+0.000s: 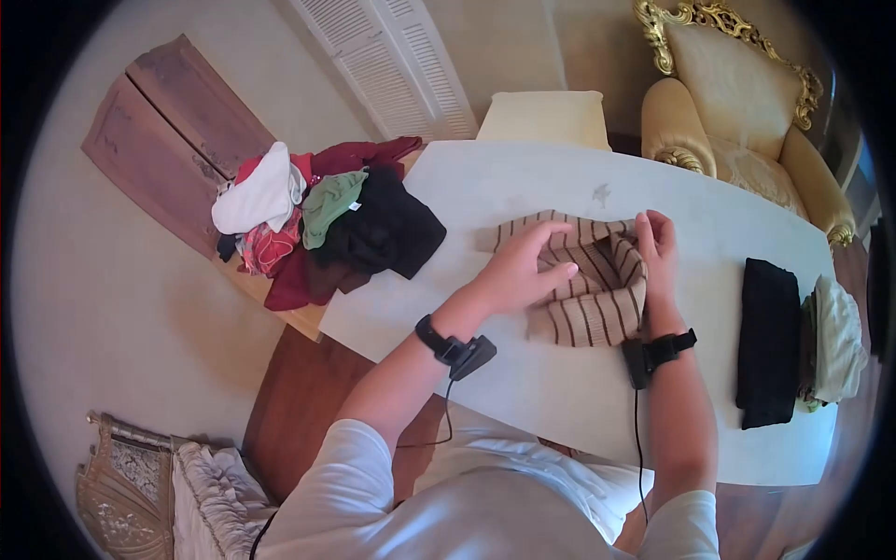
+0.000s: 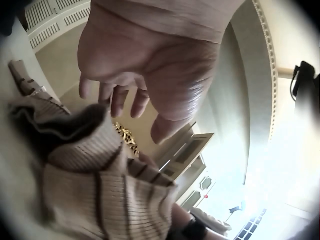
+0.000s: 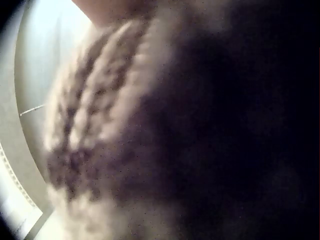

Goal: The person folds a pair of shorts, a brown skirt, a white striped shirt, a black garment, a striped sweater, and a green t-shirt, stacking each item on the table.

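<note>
A beige ribbed knit garment with brown stripes (image 1: 588,308) lies bunched on the white table (image 1: 485,373), its dark inside showing through an opening in the left wrist view. My right hand (image 1: 660,257) pinches the garment's right edge, fingers bent at the top. Over its left part, my left hand (image 1: 518,271) is spread with thumb and fingers apart; in the left wrist view this hand (image 2: 150,65) has loose fingers above the knit (image 2: 110,200). Blurred knit (image 3: 95,95) fills much of the right wrist view, hiding the right fingers.
At the left table edge sits a heap of clothes with a white piece (image 1: 261,191), a green piece (image 1: 333,205) and a black piece (image 1: 401,224). A folded black garment (image 1: 768,345) and a pale folded stack (image 1: 837,341) lie at the right. A gilded armchair (image 1: 747,121) stands behind.
</note>
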A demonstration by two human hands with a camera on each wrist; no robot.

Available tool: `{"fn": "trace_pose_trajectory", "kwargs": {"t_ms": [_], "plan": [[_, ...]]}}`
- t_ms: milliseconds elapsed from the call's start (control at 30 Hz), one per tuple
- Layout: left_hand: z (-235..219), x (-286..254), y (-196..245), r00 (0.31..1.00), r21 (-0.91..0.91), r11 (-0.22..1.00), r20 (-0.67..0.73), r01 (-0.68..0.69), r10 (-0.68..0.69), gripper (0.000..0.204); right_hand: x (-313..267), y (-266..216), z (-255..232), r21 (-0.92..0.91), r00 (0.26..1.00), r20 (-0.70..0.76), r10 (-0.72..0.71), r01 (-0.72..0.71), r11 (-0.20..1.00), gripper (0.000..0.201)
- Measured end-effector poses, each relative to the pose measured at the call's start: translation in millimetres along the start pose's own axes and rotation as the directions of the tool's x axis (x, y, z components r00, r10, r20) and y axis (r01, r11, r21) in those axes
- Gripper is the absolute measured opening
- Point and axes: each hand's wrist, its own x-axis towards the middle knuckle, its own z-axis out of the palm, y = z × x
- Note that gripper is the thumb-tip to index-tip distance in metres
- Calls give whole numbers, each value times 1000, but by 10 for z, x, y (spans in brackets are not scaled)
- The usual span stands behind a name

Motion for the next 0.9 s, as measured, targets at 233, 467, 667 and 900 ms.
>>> {"fn": "trace_pose_trajectory", "kwargs": {"t_ms": [233,467,667,900], "plan": [[438,318,-672,995,259,963,41,76,-89,78,64,119,-126,-192,998,49,-44,53,980,37],[430,483,-965,996,66,998,-92,23,-17,59,86,142,-198,-285,991,121,-56,89,954,29],[405,545,-1113,983,-230,972,-186,-45,1,43,142,237,-274,-223,987,151,-48,81,971,24],[547,605,-1172,856,-401,915,-488,-49,-168,30,259,444,-483,-215,985,158,-68,102,971,39]]}}
